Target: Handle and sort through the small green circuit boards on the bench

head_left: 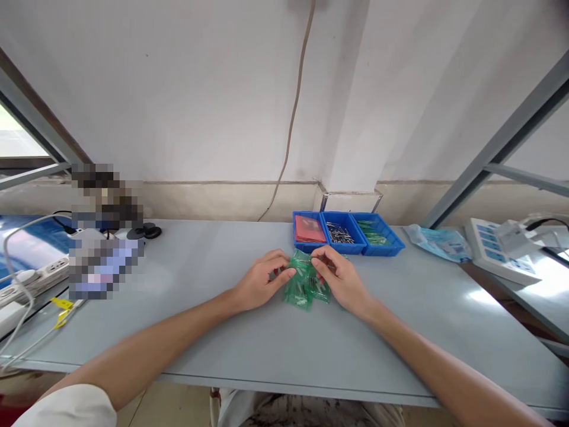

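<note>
Several small green plastic bags [299,293] lie in a loose pile on the grey table [213,350], with small dark and pale items showing through them. My left hand [262,280] pinches the left edge of a green bag at the top of the pile between thumb and fingers. On the other side, my right hand [340,277] has its thumb and index finger closed on the same bag's upper right part. Beyond the hands stand three joined blue trays, holding red packets [309,228], metal pieces [340,233] and green bags [372,233].
A blue and white plastic packet [440,242] and a white power strip [502,252] are at the right. Cables, another power strip [56,270] and black round objects [146,230] are at the left. Metal frames rise on both sides.
</note>
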Demonstrator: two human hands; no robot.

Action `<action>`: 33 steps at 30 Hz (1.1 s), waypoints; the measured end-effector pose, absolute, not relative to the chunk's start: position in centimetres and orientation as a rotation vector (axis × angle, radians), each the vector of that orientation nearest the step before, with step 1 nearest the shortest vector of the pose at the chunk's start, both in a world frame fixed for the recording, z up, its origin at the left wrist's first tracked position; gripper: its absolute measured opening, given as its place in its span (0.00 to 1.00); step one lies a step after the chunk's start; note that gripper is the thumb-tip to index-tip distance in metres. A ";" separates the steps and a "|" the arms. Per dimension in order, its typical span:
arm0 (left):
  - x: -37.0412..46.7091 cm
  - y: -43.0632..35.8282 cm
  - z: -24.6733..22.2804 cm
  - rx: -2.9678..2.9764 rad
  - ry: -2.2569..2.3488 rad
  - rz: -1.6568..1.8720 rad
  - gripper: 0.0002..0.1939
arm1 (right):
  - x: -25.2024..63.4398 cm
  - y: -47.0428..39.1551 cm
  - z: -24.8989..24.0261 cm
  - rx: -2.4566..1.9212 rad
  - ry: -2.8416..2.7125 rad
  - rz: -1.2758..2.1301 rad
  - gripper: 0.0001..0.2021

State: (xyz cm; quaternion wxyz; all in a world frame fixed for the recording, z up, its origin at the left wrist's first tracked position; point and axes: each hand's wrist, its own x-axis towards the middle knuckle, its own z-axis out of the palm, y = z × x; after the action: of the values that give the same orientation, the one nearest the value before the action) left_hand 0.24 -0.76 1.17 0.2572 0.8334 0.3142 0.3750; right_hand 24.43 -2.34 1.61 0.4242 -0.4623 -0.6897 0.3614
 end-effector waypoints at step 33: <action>0.1 -0.2 0.3 2.395 0.859 1.130 0.12 | 24.4 -2.4 2.0 -1.175 -1.683 0.795 0.12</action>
State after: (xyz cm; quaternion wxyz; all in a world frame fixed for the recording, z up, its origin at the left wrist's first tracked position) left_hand 0.14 -0.24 0.30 0.1776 0.8466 0.3036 0.3994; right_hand 24.44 -2.44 1.96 0.4530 -0.4758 -0.6816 0.3221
